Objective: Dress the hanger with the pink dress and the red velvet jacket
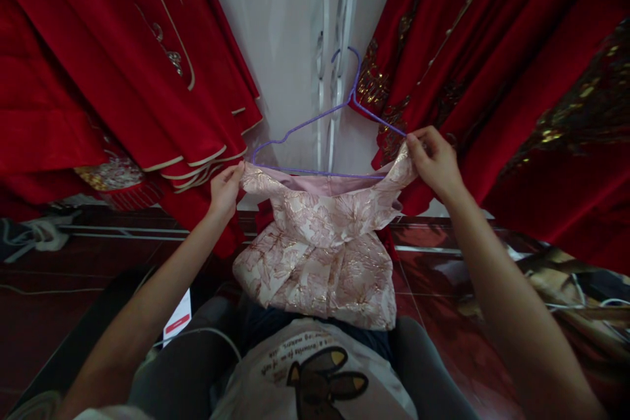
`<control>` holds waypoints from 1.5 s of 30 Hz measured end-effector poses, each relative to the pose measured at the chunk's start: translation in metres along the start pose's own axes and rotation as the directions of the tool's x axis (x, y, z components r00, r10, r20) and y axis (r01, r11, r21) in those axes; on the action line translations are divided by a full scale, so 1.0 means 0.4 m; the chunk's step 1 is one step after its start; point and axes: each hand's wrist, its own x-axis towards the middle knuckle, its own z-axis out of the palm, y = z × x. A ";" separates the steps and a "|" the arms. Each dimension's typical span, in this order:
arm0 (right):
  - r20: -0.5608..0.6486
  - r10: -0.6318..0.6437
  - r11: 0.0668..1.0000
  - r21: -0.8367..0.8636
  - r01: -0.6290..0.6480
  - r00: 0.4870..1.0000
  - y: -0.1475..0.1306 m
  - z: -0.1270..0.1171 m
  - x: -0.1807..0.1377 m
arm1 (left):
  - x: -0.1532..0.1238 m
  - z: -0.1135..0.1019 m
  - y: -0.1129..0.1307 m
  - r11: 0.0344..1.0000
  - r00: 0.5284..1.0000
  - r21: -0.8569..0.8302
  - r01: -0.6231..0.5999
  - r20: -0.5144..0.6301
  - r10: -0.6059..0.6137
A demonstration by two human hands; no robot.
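Observation:
A pale pink brocade garment (325,243) with a gold floral pattern hangs in front of me from a purple wire hanger (315,121). My left hand (225,189) is closed on the garment's left shoulder at the hanger's left end. My right hand (433,161) pinches the right shoulder of the fabric against the hanger's right arm. The hanger's hook points up toward the white wall (285,26). The garment's hem falls over my lap.
Red embroidered garments (123,65) hang at the left, and more of these red garments (516,79) with gold trim hang at the right. The floor is dark red tile (49,302). A white tag (178,318) lies by my left knee. Cables (590,305) lie at the right.

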 end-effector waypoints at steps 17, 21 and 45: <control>-0.013 -0.034 0.999 -0.019 0.034 0.999 0.000 -0.005 -0.001 | -0.009 0.006 0.008 0.995 0.994 0.002 -0.105 0.020 0.105; -0.017 -0.045 0.999 -0.008 0.045 0.999 0.004 -0.006 0.002 | -0.012 -0.002 0.007 0.991 0.991 0.033 -0.133 0.019 0.132; 0.046 -0.009 0.981 0.191 0.000 0.999 0.026 0.024 0.003 | -0.017 -0.022 -0.144 0.900 0.877 0.436 -0.015 0.439 -0.198</control>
